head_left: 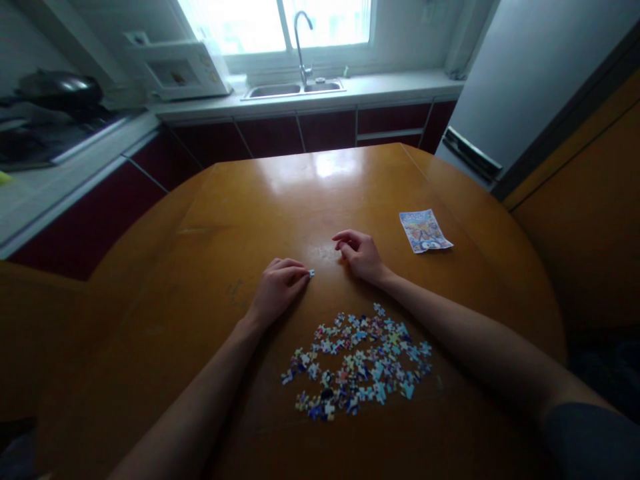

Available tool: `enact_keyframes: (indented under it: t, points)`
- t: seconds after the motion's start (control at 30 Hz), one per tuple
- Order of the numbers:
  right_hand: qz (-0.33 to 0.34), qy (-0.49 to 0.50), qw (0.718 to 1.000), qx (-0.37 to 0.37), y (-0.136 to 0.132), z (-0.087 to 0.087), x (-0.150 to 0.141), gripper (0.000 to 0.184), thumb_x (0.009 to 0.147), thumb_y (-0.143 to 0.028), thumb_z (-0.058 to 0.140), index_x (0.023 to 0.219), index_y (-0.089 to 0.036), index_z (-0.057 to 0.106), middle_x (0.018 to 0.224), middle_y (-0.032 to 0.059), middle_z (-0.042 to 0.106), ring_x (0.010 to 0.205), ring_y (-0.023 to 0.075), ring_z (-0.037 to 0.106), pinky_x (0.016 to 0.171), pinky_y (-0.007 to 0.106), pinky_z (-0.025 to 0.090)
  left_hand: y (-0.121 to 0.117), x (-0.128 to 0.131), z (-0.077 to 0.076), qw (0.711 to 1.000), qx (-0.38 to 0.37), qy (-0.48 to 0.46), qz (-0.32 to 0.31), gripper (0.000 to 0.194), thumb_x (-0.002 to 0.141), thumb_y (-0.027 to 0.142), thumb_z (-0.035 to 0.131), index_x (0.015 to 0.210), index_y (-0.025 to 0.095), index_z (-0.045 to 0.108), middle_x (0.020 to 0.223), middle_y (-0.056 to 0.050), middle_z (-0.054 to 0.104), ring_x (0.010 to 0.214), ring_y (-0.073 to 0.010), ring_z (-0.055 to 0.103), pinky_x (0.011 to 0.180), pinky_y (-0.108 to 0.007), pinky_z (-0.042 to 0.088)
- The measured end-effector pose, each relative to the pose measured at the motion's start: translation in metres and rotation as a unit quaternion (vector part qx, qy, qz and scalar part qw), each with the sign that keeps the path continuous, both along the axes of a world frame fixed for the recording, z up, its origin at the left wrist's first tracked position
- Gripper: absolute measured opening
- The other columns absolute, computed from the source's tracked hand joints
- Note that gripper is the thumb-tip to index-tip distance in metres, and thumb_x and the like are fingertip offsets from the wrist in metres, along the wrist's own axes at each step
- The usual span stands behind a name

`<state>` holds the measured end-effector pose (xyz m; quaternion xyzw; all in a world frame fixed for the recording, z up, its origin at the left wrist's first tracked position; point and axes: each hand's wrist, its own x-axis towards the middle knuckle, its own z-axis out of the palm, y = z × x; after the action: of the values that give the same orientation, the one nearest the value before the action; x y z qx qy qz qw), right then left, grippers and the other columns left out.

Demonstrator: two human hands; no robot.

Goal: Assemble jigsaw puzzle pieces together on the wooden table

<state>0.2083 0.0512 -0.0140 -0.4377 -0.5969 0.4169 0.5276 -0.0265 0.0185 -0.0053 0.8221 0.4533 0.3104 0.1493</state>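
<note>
Between the fingertips of my left hand (281, 288) is a small pale jigsaw puzzle piece (312, 273), held just above or on the tabletop. My right hand (361, 255) hovers a short way to the right of it, fingers curled and slightly apart, with nothing visible in them. Nearer to me, between my forearms, lies a loose heap of puzzle pieces (360, 363) in blue, white, purple and other colours. A creased printed picture sheet (425, 231) lies on the table to the right of my right hand.
The wooden table (200, 220) has rounded sides and a shiny top. Behind it runs a counter with a sink (275, 91), a tap (301, 50) and a white microwave (177, 70). A stove with a dark pot (60, 90) stands left; a fridge (530, 73) stands right.
</note>
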Motion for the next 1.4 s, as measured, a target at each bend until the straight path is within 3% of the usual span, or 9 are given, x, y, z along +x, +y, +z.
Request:
enact_keyframes:
  t: [0.6, 1.4]
  points:
    - [-0.007, 0.019, 1.000, 0.005, 0.0005, -0.0022, -0.0024, 0.017, 0.082, -0.023, 0.054, 0.089, -0.016, 0.068, 0.073, 0.0012, 0.065, 0.055, 0.0108, 0.057, 0.050, 0.022, 0.047, -0.0004, -0.0013, -0.0002, 1.000, -0.002, -0.002, -0.014, 0.017, 0.092, 0.035, 0.065, 0.091, 0.024, 0.078, 0.095, -0.005, 0.073, 0.089, -0.0200, 0.062, 0.081, -0.034, 0.051]
    - [-0.005, 0.040, 0.999, -0.009, 0.0029, -0.0016, 0.0042, 0.018, 0.076, -0.022, 0.058, 0.087, -0.015, 0.070, 0.073, 0.0025, 0.067, 0.059, 0.0121, 0.056, 0.055, 0.025, 0.046, 0.0004, 0.0008, -0.0011, 1.000, -0.005, -0.013, -0.011, 0.012, 0.089, 0.029, 0.067, 0.088, 0.023, 0.077, 0.094, -0.005, 0.073, 0.089, -0.0205, 0.063, 0.082, -0.036, 0.051]
